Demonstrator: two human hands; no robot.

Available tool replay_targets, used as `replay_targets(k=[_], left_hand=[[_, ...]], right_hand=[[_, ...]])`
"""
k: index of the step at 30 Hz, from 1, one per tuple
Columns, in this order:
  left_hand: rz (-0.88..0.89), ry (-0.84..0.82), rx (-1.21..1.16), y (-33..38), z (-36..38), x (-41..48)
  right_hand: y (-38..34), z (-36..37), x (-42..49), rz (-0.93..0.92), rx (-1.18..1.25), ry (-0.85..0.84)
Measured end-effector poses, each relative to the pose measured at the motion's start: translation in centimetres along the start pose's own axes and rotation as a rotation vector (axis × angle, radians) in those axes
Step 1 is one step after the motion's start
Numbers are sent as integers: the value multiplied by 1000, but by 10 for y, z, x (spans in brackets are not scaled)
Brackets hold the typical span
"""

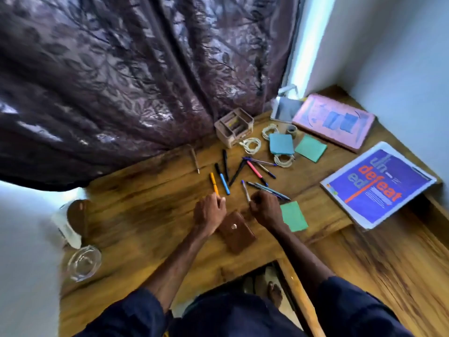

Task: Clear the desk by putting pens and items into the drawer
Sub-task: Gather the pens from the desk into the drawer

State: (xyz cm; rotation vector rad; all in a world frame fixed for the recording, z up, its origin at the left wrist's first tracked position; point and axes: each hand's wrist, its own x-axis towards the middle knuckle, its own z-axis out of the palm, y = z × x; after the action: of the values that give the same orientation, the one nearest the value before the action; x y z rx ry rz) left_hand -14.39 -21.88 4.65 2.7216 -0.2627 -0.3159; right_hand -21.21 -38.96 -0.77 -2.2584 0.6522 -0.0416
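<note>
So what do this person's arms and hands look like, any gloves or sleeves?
The left hand and right hand are bare: no gloves, and no watch or ring shows. Forearms are uncovered. A dark navy left sleeve and right sleeve end around the elbows.

Left grip point(210, 212) curled, right grip point(264, 210) fisted

Pens point(254, 169) on desk point(145, 215), wallet point(237, 231) before them, organiser point(234, 130) behind, perhaps touching curtain point(121, 81)
</note>
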Motion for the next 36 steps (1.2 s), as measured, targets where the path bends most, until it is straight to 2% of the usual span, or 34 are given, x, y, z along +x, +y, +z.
replay_targets(k=[7,12,16,20,28,36], left_hand=[[-165,13,-95,-44,7,52],[-275,-123,-365,-38,25,85],[-257,-220,-408,-30,34,100],[-257,-257,-426,-32,41,110],[-271,-269,-380,-42,38,110],[-353,-313,-432,-57,45,123]], right_hand=[[-20,34,32,98,-243,-74],[-28,43,29,86,-338,-23],[-46,45,34,20,-265,19],[-71,48,57,-48,-253,-28],[-98,83,99,-19,-262,-118],[-106,80,111,32,-171,-87]])
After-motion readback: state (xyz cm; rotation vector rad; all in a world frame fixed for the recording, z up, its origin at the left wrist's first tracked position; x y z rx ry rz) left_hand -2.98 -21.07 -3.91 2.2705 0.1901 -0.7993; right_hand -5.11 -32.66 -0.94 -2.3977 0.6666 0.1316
